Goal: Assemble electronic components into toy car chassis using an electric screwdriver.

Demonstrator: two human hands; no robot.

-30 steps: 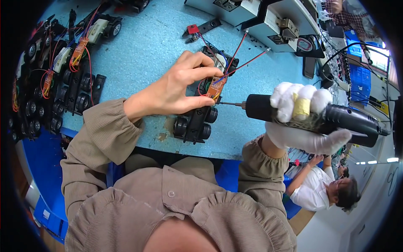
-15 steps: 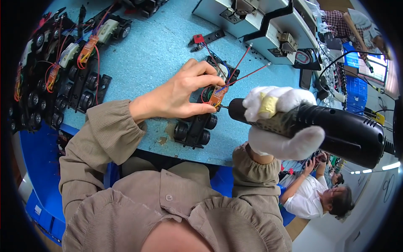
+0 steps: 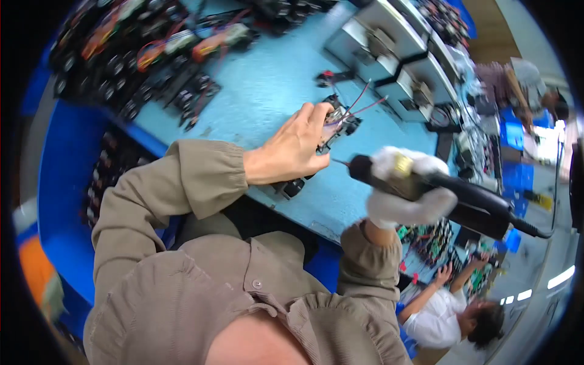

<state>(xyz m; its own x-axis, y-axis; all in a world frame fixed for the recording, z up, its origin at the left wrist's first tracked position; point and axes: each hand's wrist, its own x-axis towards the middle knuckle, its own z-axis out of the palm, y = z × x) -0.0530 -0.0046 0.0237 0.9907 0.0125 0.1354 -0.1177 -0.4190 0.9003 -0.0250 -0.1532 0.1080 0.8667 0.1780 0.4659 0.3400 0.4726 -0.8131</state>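
Observation:
My left hand [image 3: 293,149] lies over a small black toy car chassis [image 3: 328,137] with red wires, holding it down on the light blue bench [image 3: 267,91]. Two of its black wheels [image 3: 291,187] show below my palm. My right hand [image 3: 401,191], in a white glove, grips a black electric screwdriver [image 3: 444,191]. The screwdriver's thin bit [image 3: 339,162] points left toward the chassis, just right of my left thumb. Whether the bit touches the chassis is hard to tell.
Several black car chassis with red and orange wires [image 3: 158,61] lie at the bench's far left. Grey metal boxes [image 3: 389,61] stand at the back right. Another person in a white shirt [image 3: 438,310] works at lower right, a second person [image 3: 517,85] at upper right.
The view has tilted and shifted. My right hand with the screwdriver has drawn back slightly to the right and lower, and my left hand stays on the chassis.

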